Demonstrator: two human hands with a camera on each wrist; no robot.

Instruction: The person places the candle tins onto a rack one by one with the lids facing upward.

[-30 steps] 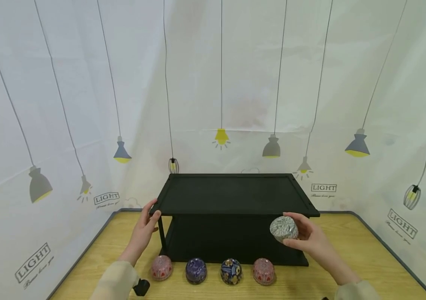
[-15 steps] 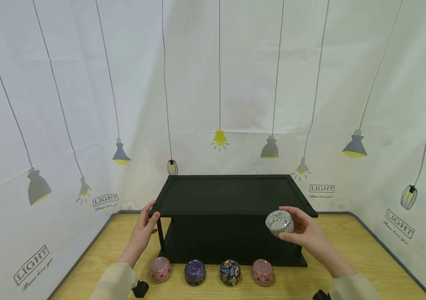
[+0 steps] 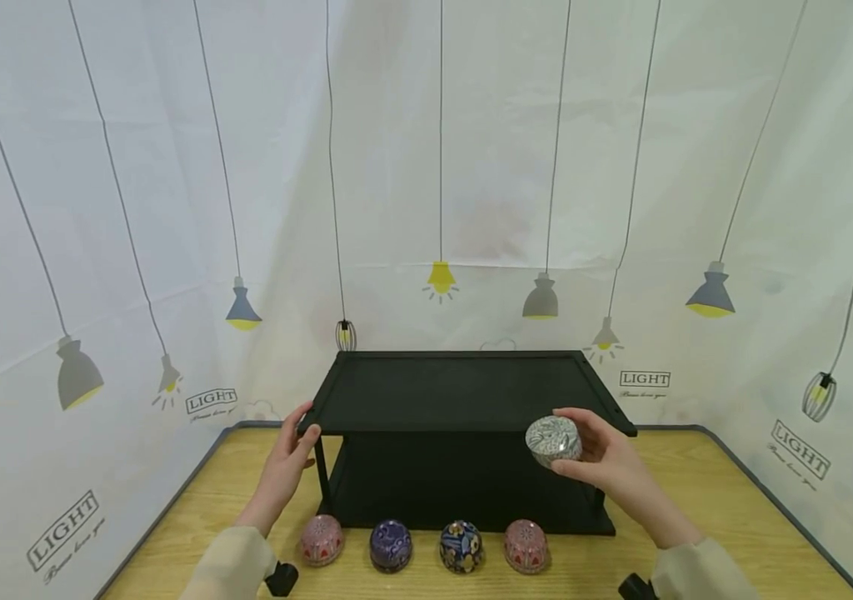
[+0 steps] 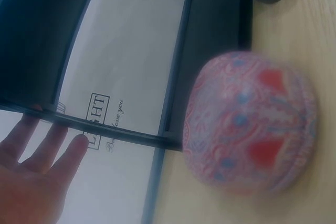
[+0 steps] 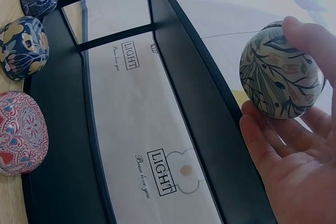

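Observation:
My right hand (image 3: 597,450) holds a round grey-green tin (image 3: 552,441) with a leafy pattern, thumb on one side and fingers on the other. The tin is raised in front of the top board's front edge, toward its right end. My left hand (image 3: 287,454) grips the left front corner of a black two-tier shelf (image 3: 464,392). In the left wrist view, fingertips (image 4: 79,142) lie against the dark shelf edge. Before the shelf stand a pink tin (image 3: 321,540), a purple tin (image 3: 391,546), a navy floral tin (image 3: 461,547) and another pink tin (image 3: 526,546).
The shelf stands on a light wooden table (image 3: 704,492), its lower board (image 3: 464,492) close behind the row of tins. Behind and beside it hangs a pale cloth backdrop (image 3: 426,167) printed with lamps. A dark wrist device (image 3: 281,578) sits by the left sleeve.
My right hand has moved the grey-green tin a little left and up, and tilted it more upright. The left hand stays at the shelf corner.

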